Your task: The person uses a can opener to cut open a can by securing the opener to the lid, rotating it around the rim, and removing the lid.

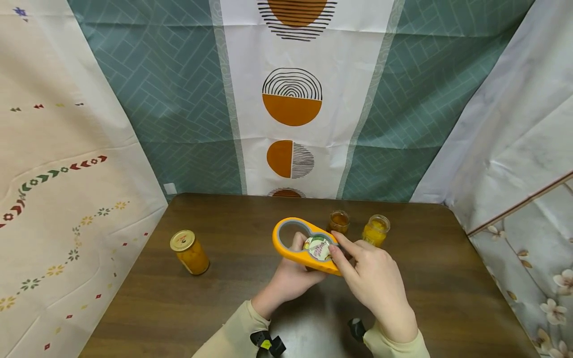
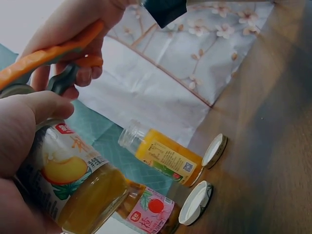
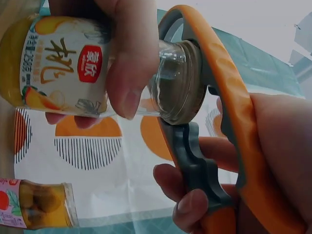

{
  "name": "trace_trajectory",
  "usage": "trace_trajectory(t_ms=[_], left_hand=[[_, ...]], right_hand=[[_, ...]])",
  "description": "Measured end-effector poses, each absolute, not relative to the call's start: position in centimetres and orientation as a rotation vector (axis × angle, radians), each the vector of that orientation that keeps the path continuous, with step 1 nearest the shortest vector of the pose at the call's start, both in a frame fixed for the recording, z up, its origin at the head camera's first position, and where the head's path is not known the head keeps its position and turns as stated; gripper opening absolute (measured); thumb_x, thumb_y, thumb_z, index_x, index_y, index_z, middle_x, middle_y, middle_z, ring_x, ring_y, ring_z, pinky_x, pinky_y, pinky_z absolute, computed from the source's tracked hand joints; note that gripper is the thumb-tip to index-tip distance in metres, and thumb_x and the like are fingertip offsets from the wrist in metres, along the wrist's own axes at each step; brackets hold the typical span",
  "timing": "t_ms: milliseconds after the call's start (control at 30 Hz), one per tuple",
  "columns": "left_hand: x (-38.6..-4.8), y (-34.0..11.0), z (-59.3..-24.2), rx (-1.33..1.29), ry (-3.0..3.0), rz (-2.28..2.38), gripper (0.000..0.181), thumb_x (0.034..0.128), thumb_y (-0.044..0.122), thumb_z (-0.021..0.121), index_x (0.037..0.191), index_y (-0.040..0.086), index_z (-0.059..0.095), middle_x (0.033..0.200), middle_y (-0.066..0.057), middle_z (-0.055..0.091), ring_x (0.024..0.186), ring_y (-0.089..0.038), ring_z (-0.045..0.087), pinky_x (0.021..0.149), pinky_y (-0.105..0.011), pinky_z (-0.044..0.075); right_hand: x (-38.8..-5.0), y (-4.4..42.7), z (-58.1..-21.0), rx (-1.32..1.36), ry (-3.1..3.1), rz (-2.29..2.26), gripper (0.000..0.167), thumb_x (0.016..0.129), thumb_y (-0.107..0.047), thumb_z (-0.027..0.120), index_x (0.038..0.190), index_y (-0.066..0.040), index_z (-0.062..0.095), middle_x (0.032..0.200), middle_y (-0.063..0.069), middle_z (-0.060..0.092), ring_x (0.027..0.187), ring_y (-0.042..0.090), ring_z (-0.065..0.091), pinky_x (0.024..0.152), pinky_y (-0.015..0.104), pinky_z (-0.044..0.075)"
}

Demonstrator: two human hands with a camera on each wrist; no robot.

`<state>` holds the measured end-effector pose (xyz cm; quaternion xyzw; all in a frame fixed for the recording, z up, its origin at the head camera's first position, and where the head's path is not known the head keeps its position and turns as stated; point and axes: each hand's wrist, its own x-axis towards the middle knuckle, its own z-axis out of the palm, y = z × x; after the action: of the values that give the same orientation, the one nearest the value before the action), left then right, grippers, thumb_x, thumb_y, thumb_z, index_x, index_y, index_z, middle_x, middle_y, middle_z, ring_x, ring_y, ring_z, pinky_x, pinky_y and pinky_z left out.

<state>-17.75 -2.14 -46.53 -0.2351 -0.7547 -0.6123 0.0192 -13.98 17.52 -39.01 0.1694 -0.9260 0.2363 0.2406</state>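
In the head view we see the table [image 1: 452, 293] with its far edge against the green and white hanging; its right side meets a flowered cloth. The left hand [image 1: 295, 278] and right hand [image 1: 376, 276] work near the middle, well in from the side edges, with brown wood between them and the capped jar [image 1: 190, 252] on the left, which holds orange-yellow contents. The orange opener [image 1: 304, 257] has its smaller ring around the lid of the held jar [image 1: 319, 247]. Just past the right hand stand two uncapped jars, an amber jar [image 1: 338, 222] and a yellow jar [image 1: 377, 230], leaving little room on that side.

From the left wrist we see the left hand gripping the held jar, its thumb near the lid; golden liquid shows below the peach label. The yellow jar's fill stops short of its mouth. Two lids [image 2: 196, 203] lie upturned, close beside the jars.

From the right wrist we see the right hand's fingers curled round the opener's handles, the lid between its gripping parts. The pink-labelled amber jar holds dark round pieces.
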Motion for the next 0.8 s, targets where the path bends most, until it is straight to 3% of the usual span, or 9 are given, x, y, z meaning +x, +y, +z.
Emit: trace_trajectory(t_ms=[233,800], left_hand=[[-17.75,-2.37,-46.23,-0.777,-2.353,-1.941,0.058,0.086,0.009,0.088,0.123,0.014,0.044,0.124,0.002,0.058,0.108,-0.017,0.061,0.091,-0.031,0.052],[-18.18,-2.81,-46.03,-0.875,-2.356,-2.035,0.067,0.0874,0.009,0.087,0.137,0.015,0.042,0.133,0.0,0.058,0.119,-0.016,0.061,0.102,-0.032,0.051]], right_hand=[[-14.17,17.64,-38.89,0.517,-2.489,0.614,0.033,0.101,-0.033,0.074,0.131,-0.022,0.079,0.071,-0.015,0.054,0.058,0.004,0.046,0.053,0.03,0.043],[-14.54,17.76,-39.14,0.566,-2.455,0.573,0.03,0.098,-0.028,0.075,0.127,-0.02,0.081,0.069,-0.014,0.051,0.056,0.004,0.043,0.05,0.03,0.041]])
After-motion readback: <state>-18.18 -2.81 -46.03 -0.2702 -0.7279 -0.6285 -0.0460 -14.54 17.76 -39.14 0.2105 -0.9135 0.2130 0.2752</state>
